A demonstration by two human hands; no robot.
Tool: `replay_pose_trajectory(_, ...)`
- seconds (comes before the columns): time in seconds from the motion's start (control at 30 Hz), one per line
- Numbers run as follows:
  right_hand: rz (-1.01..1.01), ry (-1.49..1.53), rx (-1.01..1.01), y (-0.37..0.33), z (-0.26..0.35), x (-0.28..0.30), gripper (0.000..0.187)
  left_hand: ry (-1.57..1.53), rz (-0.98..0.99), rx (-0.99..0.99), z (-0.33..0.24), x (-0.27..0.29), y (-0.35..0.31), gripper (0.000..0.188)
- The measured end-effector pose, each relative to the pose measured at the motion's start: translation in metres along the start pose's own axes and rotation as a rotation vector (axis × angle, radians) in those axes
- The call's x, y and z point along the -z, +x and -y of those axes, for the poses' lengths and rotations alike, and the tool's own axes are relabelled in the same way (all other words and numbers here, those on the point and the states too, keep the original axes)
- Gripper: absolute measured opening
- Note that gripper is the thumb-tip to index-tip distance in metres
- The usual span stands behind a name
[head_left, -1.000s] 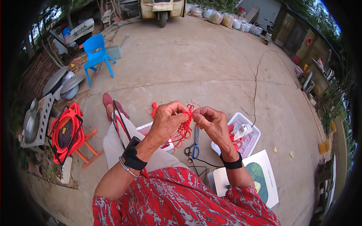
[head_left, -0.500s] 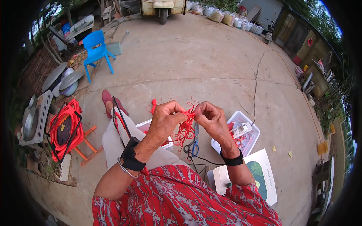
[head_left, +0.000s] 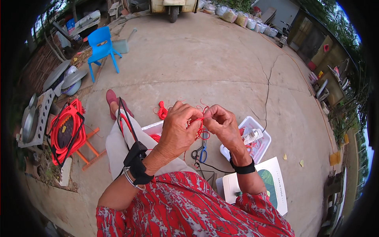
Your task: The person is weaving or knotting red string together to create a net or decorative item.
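My left hand and my right hand meet in front of me, fingertips pinched together on a knotted piece of red cord. Loops and loose ends of the cord hang below and stick up between the fingers. Both wrists wear black bands. A second bundle of red cord lies on the concrete just beyond my left hand. Blue-handled scissors lie on the ground under my hands.
A white tray with small items sits at the right, another white tray behind my left hand. A white box with a green print lies at the lower right. A blue chair, a red cable reel and a black cable are around.
My hands have stayed pinched on the red cord, the fingers shifting slightly as they work it. The view has tilted a little.
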State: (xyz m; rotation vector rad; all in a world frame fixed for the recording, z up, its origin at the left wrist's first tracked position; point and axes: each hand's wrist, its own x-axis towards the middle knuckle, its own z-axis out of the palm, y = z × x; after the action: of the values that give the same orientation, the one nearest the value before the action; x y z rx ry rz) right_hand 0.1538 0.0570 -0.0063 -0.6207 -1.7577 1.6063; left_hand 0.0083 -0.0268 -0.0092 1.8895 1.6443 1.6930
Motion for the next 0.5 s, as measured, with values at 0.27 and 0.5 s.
replay_pose_trajectory(0.27, 0.110, 0.012, -0.053, -0.001, -0.002, 0.006, 0.002, 0.107, 0.010, 0.020, 0.003, 0.003, -0.004, 0.006)
replay_pose_trajectory(0.5, 0.081, -0.077, -0.062, 0.001, -0.004, -0.001, 0.004, 0.094, 0.026, 0.100, 0.002, 0.002, -0.006, 0.005)
